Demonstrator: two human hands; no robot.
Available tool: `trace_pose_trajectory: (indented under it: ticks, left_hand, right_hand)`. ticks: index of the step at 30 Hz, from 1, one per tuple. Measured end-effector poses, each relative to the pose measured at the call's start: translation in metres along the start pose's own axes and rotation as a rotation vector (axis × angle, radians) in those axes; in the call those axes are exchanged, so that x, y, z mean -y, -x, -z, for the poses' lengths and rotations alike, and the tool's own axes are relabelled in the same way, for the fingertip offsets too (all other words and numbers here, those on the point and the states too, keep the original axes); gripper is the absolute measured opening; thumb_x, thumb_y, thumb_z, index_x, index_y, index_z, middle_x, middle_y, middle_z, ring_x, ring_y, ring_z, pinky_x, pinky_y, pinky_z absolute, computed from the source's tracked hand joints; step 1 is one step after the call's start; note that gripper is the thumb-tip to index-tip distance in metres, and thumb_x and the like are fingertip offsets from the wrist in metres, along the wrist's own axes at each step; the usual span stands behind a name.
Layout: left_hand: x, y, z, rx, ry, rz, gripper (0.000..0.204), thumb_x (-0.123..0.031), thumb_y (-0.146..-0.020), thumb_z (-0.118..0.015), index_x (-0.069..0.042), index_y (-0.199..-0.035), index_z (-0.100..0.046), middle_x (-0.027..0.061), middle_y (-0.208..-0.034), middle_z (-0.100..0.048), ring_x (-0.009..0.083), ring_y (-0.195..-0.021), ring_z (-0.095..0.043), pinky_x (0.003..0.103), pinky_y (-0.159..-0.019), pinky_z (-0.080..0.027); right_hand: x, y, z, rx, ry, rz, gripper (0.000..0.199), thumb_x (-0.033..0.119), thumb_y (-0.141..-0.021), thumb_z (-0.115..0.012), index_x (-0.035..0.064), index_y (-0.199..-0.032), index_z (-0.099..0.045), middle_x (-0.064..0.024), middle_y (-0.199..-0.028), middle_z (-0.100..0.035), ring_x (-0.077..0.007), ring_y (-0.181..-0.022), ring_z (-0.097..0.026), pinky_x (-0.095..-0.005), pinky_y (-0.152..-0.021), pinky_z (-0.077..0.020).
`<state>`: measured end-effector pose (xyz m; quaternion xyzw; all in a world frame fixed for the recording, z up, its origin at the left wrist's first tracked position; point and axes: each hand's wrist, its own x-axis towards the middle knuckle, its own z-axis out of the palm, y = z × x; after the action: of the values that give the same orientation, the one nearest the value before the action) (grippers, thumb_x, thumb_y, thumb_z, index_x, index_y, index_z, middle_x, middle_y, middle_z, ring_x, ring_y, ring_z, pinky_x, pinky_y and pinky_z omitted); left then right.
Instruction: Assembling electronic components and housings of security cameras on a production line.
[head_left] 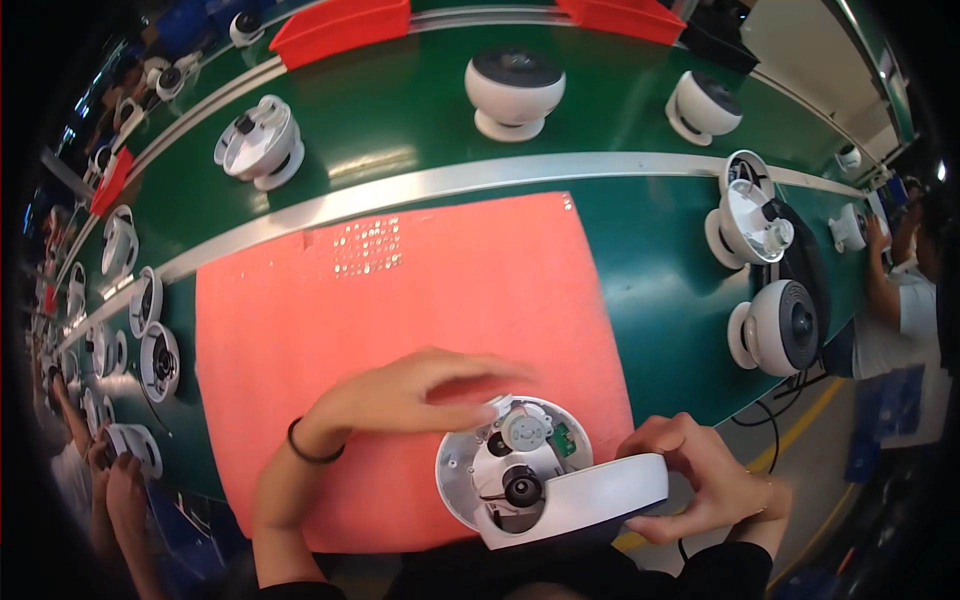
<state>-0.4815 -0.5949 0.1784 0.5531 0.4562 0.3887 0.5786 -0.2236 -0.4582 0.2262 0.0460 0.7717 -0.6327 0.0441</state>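
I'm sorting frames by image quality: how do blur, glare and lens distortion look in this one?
Head view: strong fisheye, so the metal rail bows and the corners go black. The left hand is smeared at its fingertips, while the right hand and the open white housing are fairly sharp. Soft glare patches sit on the green belt, and the pink mat looks slightly overexposed.

Green bench [640,240] under orange mat [420,300]
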Motion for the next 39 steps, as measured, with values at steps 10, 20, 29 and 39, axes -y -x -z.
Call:
trace_pose_trajectory:
  ticks: [10,20,29,39]
  left_hand:
    - [-0.017,0.082,-0.08,-0.649,-0.37,0.032,0.043,-0.026,-0.063,-0.079,0.003,-0.086,-0.058,0.0206,-0.1,-0.061,0.0263,-0.077,-0.065,0.029,-0.069,-0.051]
    - [-0.026,0.079,-0.092,-0.629,-0.763,0.308,0.052,-0.04,-0.054,-0.08,0.001,-0.079,-0.06,0.0048,-0.061,-0.061,0.0181,-0.055,-0.062,0.026,-0.052,-0.048]
    - [-0.013,0.066,-0.087,-0.655,-1.025,0.228,0.059,-0.059,-0.062,-0.067,-0.01,-0.048,-0.038,0.0022,-0.035,-0.036,0.0186,-0.026,-0.038,0.029,-0.03,-0.03]
    - [-0.014,0.07,-0.083,-0.602,-1.009,0.296,0.059,-0.06,-0.063,-0.065,-0.009,-0.049,-0.041,0.0024,-0.034,-0.037,0.0187,-0.026,-0.039,0.03,-0.029,-0.03]
  right_hand:
    - [-0.022,0.002,-0.054,-0.128,-0.504,-0.093,0.053,-0.004,-0.066,-0.074,0.0053,-0.098,-0.033,-0.008,-0.101,-0.049,-0.0091,-0.093,-0.048,-0.0239,-0.077,-0.0383]
    - [-0.025,-0.032,-0.021,-0.103,0.015,0.046,0.036,0.028,-0.061,-0.079,0.0047,-0.068,-0.053,-0.0011,-0.056,-0.052,-0.0129,-0.046,-0.051,-0.024,-0.043,-0.0371]
    - [-0.023,-0.049,-0.007,-0.06,0.475,-0.055,0.037,0.031,-0.078,-0.062,0.0034,-0.057,-0.048,-0.007,-0.044,-0.045,-0.0248,-0.038,-0.047,-0.0316,-0.036,-0.0339]
    - [0.003,-0.063,-0.012,-0.157,0.872,0.215,0.038,0.04,-0.066,-0.07,0.0073,-0.083,-0.064,-0.0031,-0.066,-0.056,-0.0188,-0.053,-0.052,-0.0291,-0.048,-0.0381]
